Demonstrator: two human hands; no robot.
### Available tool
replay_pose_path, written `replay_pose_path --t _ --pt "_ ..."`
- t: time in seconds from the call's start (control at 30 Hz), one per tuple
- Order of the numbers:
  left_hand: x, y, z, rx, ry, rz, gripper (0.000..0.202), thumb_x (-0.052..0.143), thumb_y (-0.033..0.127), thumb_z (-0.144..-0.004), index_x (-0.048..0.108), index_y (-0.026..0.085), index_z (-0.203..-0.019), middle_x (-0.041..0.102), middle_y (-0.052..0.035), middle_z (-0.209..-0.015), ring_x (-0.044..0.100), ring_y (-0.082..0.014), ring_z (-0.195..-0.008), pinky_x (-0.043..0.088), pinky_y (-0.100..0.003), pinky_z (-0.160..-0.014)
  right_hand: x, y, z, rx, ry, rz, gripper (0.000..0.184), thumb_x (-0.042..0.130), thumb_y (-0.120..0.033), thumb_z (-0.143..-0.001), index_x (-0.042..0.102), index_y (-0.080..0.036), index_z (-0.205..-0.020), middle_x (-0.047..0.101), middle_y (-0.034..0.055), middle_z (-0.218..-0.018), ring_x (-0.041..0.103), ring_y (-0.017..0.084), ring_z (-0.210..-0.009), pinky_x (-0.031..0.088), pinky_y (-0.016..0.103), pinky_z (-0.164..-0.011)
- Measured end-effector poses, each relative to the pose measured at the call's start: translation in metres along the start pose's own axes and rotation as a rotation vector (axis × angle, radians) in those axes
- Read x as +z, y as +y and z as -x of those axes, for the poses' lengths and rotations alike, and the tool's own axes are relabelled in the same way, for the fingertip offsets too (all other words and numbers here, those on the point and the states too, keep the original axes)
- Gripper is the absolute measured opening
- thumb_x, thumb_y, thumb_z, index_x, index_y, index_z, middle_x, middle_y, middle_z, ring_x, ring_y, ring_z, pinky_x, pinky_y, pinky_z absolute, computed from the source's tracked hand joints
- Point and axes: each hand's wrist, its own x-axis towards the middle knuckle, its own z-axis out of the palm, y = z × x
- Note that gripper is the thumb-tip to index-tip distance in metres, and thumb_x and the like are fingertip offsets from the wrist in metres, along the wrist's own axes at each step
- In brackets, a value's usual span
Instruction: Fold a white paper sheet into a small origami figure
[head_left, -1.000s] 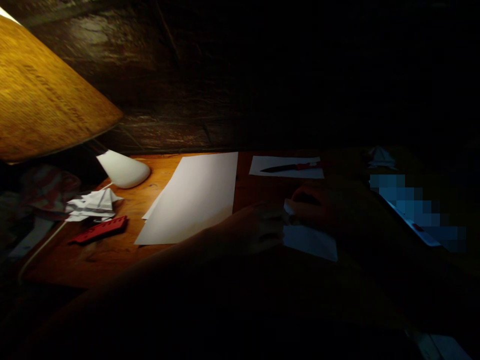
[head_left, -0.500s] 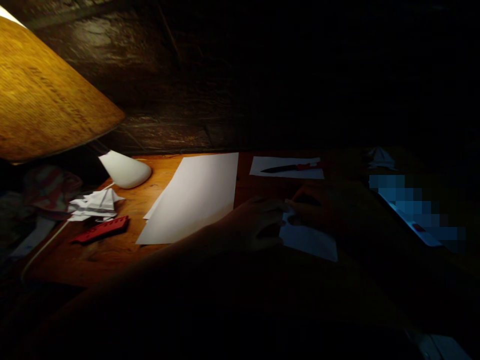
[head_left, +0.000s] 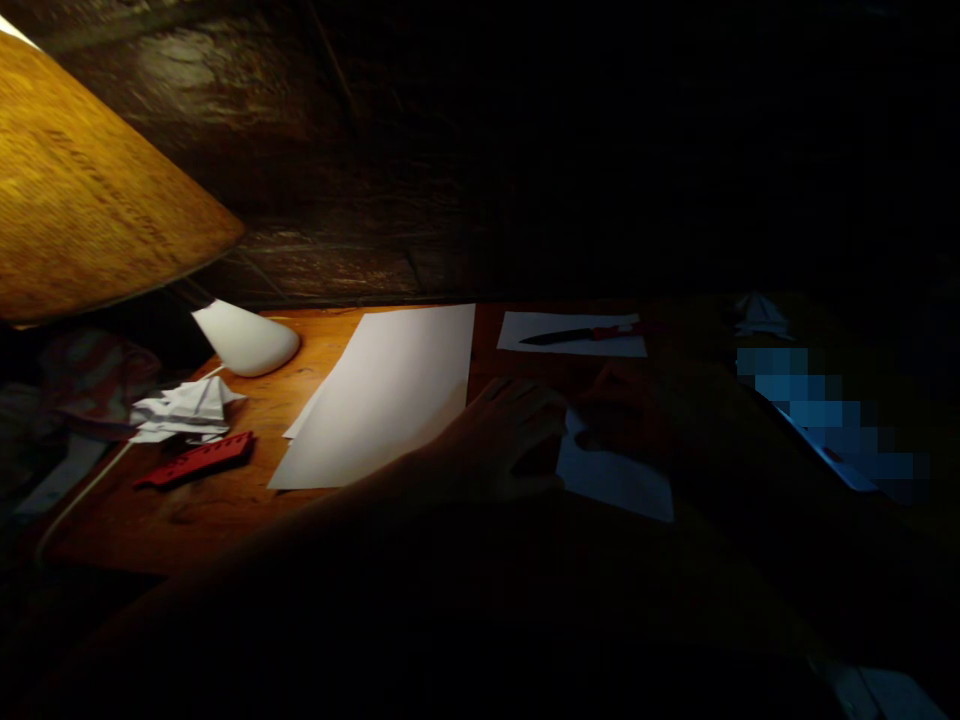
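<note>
In the dark middle of the table, a small sheet of paper (head_left: pixel 619 482) lies between my two hands, looking bluish in the shadow. My left hand (head_left: pixel 514 435) is curved at its left edge, with the thumb at the lower corner and the fingers at the upper one. My right hand (head_left: pixel 626 415) is bent over the top edge of the sheet, fingertips on the paper. Deep shadow hides much of the right hand and the exact grip of both.
Larger white sheets (head_left: pixel 390 400) lie left of my hands. Behind them, a black-bladed knife (head_left: pixel 559 338) with a red handle rests on a smaller paper (head_left: pixel 517 322). Crumpled paper (head_left: pixel 187 408), a red slotted piece (head_left: pixel 196 460) and a lamp (head_left: pixel 247 340) stand left. A blurred-out bluish screen (head_left: pixel 817 410) glows right.
The fingers of my left hand have shifted slightly up and left, and the two hands' fingertips are a little further apart. The sheet between them has barely moved.
</note>
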Motion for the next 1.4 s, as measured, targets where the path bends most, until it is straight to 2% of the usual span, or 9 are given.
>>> replay_pose_path --t 0.1,0.17,0.33,0.5,0.6,0.87,0.97,1.1,1.4 --pt "0.001 -0.001 0.0 -0.01 0.019 -0.028 0.061 0.07 0.053 -0.087 0.053 0.023 -0.138 0.05 -0.0133 -0.145 0.045 -0.0366 -0.132 0.039 -0.058 -0.108 -0.001 -0.001 0.0 0.006 -0.004 -0.004 0.044 0.073 -0.057 -0.085 0.072 -0.031 -0.121 0.061 0.0062 -0.109 0.062 0.024 -0.093 0.052 0.04 -0.076" --pt "0.001 -0.001 0.0 -0.008 0.02 -0.034 0.062 0.069 0.055 -0.087 0.054 0.024 -0.138 0.05 -0.013 -0.145 0.044 -0.0363 -0.133 0.039 -0.057 -0.108 -0.001 0.0 0.0 -0.008 -0.001 0.011 0.045 0.073 -0.057 -0.084 0.072 -0.031 -0.121 0.062 0.0063 -0.108 0.062 0.025 -0.093 0.052 0.041 -0.076" --pt "-0.003 0.001 0.0 -0.012 0.014 -0.032 0.053 0.071 0.051 -0.087 0.061 0.023 -0.13 0.053 -0.0122 -0.144 0.045 -0.0351 -0.134 0.039 -0.056 -0.11 0.002 0.003 -0.001 -0.023 0.013 0.029 0.044 0.074 -0.058 -0.083 0.073 -0.033 -0.119 0.062 0.007 -0.108 0.061 0.026 -0.093 0.051 0.042 -0.077" --pt "-0.01 -0.003 0.003 0.104 0.015 -0.017 0.041 0.066 0.046 -0.092 0.065 0.02 -0.124 0.055 -0.0132 -0.145 0.045 -0.0347 -0.136 0.039 -0.056 -0.111 0.002 0.003 0.0 0.022 0.0 0.036 0.047 0.07 -0.061 -0.085 0.072 -0.035 -0.123 0.062 0.0062 -0.109 0.062 0.025 -0.093 0.051 0.041 -0.077" --pt "-0.014 -0.003 0.004 0.174 0.011 -0.022 0.034 0.064 0.044 -0.094 0.067 0.023 -0.121 0.058 -0.0104 -0.144 0.047 -0.033 -0.136 0.039 -0.054 -0.111 0.002 0.003 0.0 0.023 -0.009 0.039 0.047 0.069 -0.061 -0.086 0.071 -0.036 -0.126 0.062 0.0062 -0.11 0.061 0.025 -0.093 0.05 0.043 -0.079" --pt "-0.021 0.01 0.006 0.276 -0.02 -0.025 0.022 0.065 0.037 -0.094 0.071 0.02 -0.106 0.066 -0.0087 -0.134 0.053 -0.031 -0.13 0.041 -0.052 -0.112 -0.004 -0.006 -0.001 0.075 -0.04 0.046 0.049 0.071 -0.058 -0.086 0.073 -0.032 -0.127 0.063 0.0081 -0.113 0.062 0.027 -0.097 0.05 0.045 -0.083" --pt "-0.021 0.009 0.007 0.307 -0.022 -0.017 0.02 0.068 0.037 -0.093 0.071 0.02 -0.103 0.067 -0.0078 -0.133 0.056 -0.03 -0.127 0.043 -0.05 -0.11 -0.006 -0.008 -0.001 0.068 -0.037 0.057 0.048 0.07 -0.056 -0.087 0.072 -0.031 -0.128 0.063 0.0084 -0.114 0.062 0.026 -0.097 0.05 0.042 -0.082" --pt "-0.021 0.004 0.01 0.332 0.032 0.011 0.023 0.068 0.039 -0.093 0.071 0.019 -0.105 0.067 -0.0101 -0.13 0.056 -0.029 -0.125 0.044 -0.048 -0.109 -0.004 -0.005 -0.001 0.06 -0.036 0.048 0.048 0.069 -0.06 -0.087 0.072 -0.034 -0.127 0.063 0.0078 -0.115 0.062 0.026 -0.097 0.05 0.042 -0.082" --pt "-0.024 0.004 0.012 0.358 -0.01 0.128 0.015 0.071 0.033 -0.089 0.071 0.021 -0.099 0.067 -0.0082 -0.13 0.059 -0.028 -0.123 0.047 -0.049 -0.107 -0.007 -0.007 0.0 0.072 -0.039 0.018 0.047 0.07 -0.058 -0.086 0.073 -0.034 -0.126 0.064 0.0076 -0.114 0.063 0.025 -0.096 0.052 0.04 -0.08"
